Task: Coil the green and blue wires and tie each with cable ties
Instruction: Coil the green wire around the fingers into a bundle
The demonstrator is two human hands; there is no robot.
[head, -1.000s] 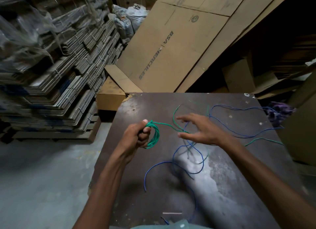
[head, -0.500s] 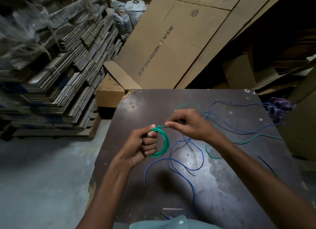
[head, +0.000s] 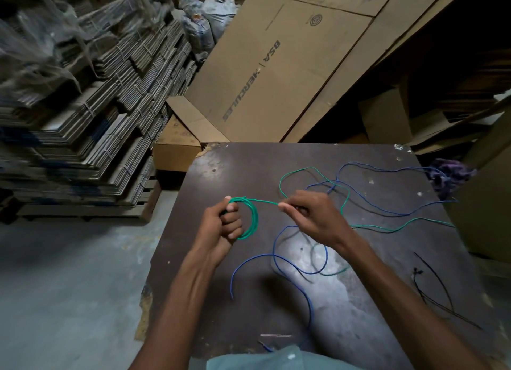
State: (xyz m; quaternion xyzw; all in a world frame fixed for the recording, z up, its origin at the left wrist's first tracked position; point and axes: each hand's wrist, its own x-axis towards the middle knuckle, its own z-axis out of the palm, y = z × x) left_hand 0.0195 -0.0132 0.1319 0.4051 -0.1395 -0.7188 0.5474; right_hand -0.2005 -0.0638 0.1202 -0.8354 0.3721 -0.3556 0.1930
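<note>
the left hand [head: 221, 223] was curled in a fist around a small coil of green wire [head: 252, 217], which looped out past the knuckles above the dark table [head: 249, 159]; how many turns the coil held was hard to make out, and the part inside the fist was hidden. the right hand [head: 312, 217] pinched the same green wire between thumb and fingertips just right of the coil, a short taut stretch running between the two hands. beyond the right hand the green wire wandered loose over the far and right part of the table, partly hidden behind that hand and wrist. the blue wire [head: 276, 256] lay uncoiled on the table, tangled with the green one, its near end cut off by the pale shirt [head: 249, 360] at the table's near edge. black cable ties [head: 431, 289] lay at the table's right side, thin and dim against the dark top. flattened cardboard boxes [head: 276, 65] leaned behind the table.
</note>
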